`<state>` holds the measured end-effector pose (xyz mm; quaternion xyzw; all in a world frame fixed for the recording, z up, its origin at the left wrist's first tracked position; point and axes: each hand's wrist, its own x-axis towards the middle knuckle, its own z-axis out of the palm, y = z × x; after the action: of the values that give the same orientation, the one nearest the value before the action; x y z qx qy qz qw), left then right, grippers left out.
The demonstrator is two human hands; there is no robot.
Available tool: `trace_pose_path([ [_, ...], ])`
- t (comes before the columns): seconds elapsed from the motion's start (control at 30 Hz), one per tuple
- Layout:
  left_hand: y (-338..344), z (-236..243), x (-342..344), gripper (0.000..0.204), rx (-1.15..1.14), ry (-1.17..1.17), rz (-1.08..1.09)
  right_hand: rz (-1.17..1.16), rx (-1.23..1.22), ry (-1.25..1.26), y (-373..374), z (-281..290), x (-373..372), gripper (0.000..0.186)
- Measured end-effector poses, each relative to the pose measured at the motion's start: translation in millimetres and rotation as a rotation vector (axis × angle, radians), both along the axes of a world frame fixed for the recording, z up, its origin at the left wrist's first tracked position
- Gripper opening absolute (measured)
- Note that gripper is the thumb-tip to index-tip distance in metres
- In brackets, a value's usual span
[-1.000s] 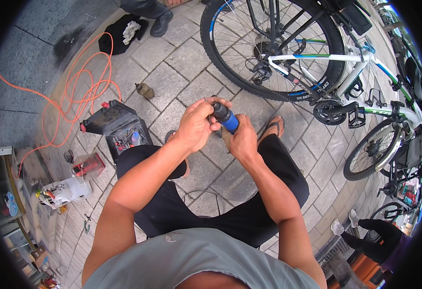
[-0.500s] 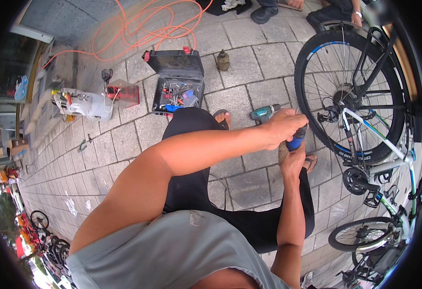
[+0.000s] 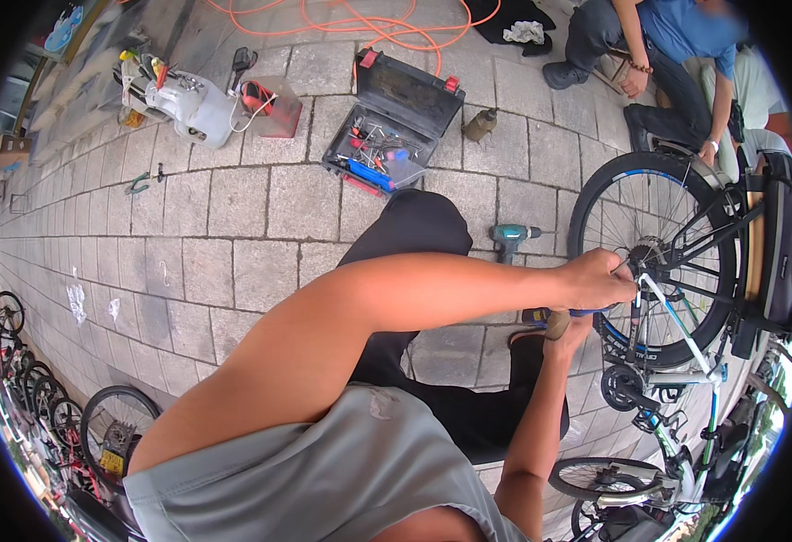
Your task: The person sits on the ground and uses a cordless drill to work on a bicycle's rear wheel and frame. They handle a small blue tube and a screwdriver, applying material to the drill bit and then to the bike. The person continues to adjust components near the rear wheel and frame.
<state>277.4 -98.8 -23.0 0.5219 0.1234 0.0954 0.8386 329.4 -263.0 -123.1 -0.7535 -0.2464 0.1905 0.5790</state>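
Observation:
My left hand [image 3: 599, 281] reaches across to the rear wheel [image 3: 586, 208] of the white bicycle, next to the hub and cassette [image 3: 651, 253]. Its fingers are curled closed, and what they hold, if anything, is hidden. Just below it my right hand [image 3: 569, 336] is closed round a blue cylinder [image 3: 587, 312], mostly covered by my hands. A small tan patch shows at my right fingers, too covered to name. Beside them is a dark object with yellow marks [image 3: 534, 316]. A teal cordless drill [image 3: 509, 236] lies on the paving near my left forearm.
An open black toolbox [image 3: 414, 95] of tools stands ahead, with a brown bottle [image 3: 480, 125] beside it. White jug [image 3: 193, 107], red container [image 3: 279, 108] and orange hose [image 3: 324, 29] lie farther left. Another person [image 3: 685, 41] crouches beyond the wheel. Parked bicycles [image 3: 121, 425] line the left.
Both hands, with the blue cylinder, have moved right and closer to the rear hub. The cylinder is now more covered. My view has shifted, bringing more of the other person into sight.

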Motion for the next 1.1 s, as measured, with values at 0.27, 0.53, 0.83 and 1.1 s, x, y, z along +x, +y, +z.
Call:
trace_pose_path([
  [0.27, 32, 27, -20, 0.043, -0.062, -0.224, 0.092, -0.065, -0.070, 0.033, 10, 55, -33, 0.038],
  [0.53, 139, -14, -64, 0.041, -0.064, -0.121, 0.214, -0.064, -0.031, 0.028, 21, 81, -37, 0.024],
  [0.83, 161, -269, -71, 0.043, 0.220, 0.631, 0.209, 0.044, -0.309, -0.090, 50, 43, 8, 0.019],
  [1.1, 154, -400, -40, 0.038, 0.507, 0.838, 0.030, -0.002, -0.522, 0.073, 57, 32, 24, 0.022],
])
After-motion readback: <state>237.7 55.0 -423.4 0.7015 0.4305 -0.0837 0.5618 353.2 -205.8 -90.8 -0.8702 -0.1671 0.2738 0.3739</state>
